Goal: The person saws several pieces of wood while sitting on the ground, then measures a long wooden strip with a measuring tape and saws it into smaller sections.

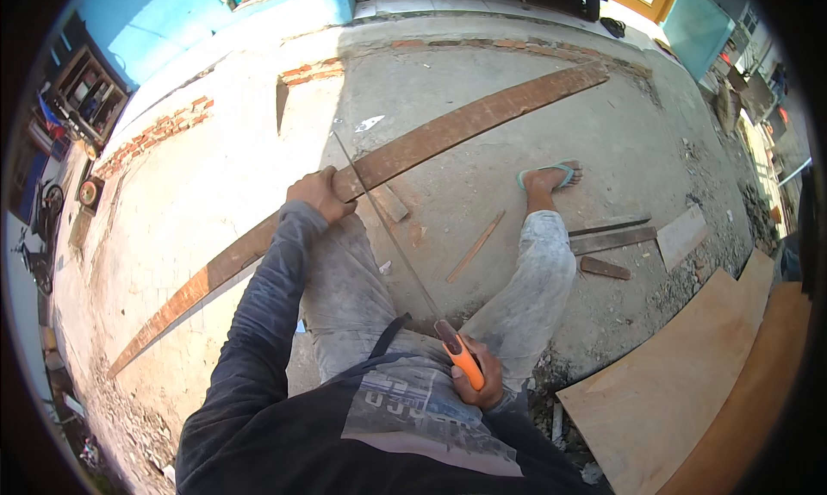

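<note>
A long brown wooden plank (482,118) runs slantwise across in front of me, its right end far off and its left end near the sunlit ground. My left hand (320,198) is closed over the plank, beside my bent left leg. Just right of that hand, the thin blade of a handsaw (465,358) lies across the plank, seen nearly edge-on, with its tip reaching past the far edge. By my lap, my right hand (488,376) wraps round the saw's orange handle. I cannot tell how deep any cut goes.
A short wood block (389,204) lies under the plank, and a thin stick (475,247) between my legs. Wood offcuts (613,239) lie past my sandalled right foot (551,177). Plywood sheets (672,374) rest at the near right. Low brick edging (164,129) borders the concrete.
</note>
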A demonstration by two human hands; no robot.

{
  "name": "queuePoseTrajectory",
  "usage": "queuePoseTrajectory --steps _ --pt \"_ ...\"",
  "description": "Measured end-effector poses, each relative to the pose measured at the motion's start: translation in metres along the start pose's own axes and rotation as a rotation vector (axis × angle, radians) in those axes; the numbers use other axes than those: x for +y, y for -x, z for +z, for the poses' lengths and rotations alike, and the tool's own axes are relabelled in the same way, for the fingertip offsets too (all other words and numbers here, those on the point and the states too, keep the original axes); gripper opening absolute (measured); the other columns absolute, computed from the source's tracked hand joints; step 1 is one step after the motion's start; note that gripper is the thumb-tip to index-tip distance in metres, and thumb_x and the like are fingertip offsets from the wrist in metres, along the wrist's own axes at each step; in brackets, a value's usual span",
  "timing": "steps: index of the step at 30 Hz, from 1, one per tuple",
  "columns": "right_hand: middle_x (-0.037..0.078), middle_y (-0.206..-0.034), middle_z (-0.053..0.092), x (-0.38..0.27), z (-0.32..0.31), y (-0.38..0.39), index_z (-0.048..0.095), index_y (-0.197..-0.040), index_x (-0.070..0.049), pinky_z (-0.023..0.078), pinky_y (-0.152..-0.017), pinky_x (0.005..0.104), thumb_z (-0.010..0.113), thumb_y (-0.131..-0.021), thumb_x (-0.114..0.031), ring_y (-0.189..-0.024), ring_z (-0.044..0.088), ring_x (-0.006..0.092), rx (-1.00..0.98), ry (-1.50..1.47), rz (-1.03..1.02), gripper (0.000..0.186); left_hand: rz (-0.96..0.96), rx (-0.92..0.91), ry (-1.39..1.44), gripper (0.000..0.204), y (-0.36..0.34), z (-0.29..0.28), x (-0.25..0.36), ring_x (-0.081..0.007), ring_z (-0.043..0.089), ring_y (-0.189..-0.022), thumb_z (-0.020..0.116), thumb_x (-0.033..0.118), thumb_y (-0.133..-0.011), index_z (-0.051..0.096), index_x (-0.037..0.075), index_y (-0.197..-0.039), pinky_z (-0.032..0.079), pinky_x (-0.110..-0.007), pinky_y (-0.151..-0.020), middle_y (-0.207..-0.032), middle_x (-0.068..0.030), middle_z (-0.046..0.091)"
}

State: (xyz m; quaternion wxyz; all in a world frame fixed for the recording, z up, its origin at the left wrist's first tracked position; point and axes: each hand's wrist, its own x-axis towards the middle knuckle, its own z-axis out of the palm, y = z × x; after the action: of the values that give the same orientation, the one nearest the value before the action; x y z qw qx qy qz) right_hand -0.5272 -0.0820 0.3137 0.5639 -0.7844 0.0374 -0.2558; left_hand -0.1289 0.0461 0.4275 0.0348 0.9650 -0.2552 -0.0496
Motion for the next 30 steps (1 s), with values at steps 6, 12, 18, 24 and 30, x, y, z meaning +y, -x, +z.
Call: queuePoseTrajectory --steps 6,12,18,24,30 --pt "0.024 -0.114 0.071 -0.035 0.075 -0.196 0.054 -0.141 0.005 0.057 -0.087 0.0398 0.066 -0.098 -0.013 -0.101 0.073 0.0317 0.084 -0.021 -0.183 0.048 -0.02 0.018 0.07 0.068 0.012 0.004 0.0 -0.0375 0.074 -0.104 0.08 0.052 -0.073 0.069 0.012 -0.127 0.059 -0.046 -0.093 -0.113 -0.0182 0.077" --pt "0.027 -0.129 0.067 0.016 0.006 0.021 0.052 -0.141 0.01 0.051 -0.105 0.0425 0.065 -0.099 -0.028 -0.118 0.069 0.0358 -0.024 0.099 0.003 0.059 0.003 -0.07 0.116 0.067 0.018 0.008 -0.011 -0.038 0.073 -0.107 0.079 0.05 -0.075 0.068 0.01 -0.128 0.058 -0.047 -0.094 -0.112 -0.0184 0.077" --pt "0.021 -0.128 0.067 0.01 0.065 -0.134 0.051 -0.144 0.006 0.055 -0.096 0.0393 0.061 -0.105 -0.034 -0.106 0.069 0.0261 0.112 0.151 -0.213 0.057 0.012 -0.02 0.085 0.071 0.002 0.001 0.0 -0.0379 0.073 -0.108 0.08 0.049 -0.074 0.067 0.01 -0.132 0.058 -0.046 -0.094 -0.114 -0.0183 0.076" --pt "0.02 -0.122 0.068 0.034 0.03 -0.036 0.051 -0.146 0.005 0.055 -0.092 0.039 0.062 -0.104 -0.034 -0.107 0.068 0.025 0.03 0.034 -0.065 0.058 -0.013 -0.049 0.079 0.066 0.001 -0.002 -0.012 -0.0374 0.073 -0.106 0.079 0.047 -0.075 0.066 0.009 -0.127 0.058 -0.046 -0.093 -0.115 -0.0179 0.076" --pt "0.028 -0.123 0.07 0.0 0.031 -0.053 0.053 -0.14 0.008 0.055 -0.097 0.0415 0.065 -0.101 -0.026 -0.111 0.072 0.0335 0.07 0.02 -0.016 0.053 0.031 0.223 0.1 0.053 0.004 0.023 -0.008 -0.0374 0.072 -0.106 0.078 0.039 -0.075 0.063 0.008 -0.117 0.058 -0.046 -0.091 -0.114 -0.0151 0.073"
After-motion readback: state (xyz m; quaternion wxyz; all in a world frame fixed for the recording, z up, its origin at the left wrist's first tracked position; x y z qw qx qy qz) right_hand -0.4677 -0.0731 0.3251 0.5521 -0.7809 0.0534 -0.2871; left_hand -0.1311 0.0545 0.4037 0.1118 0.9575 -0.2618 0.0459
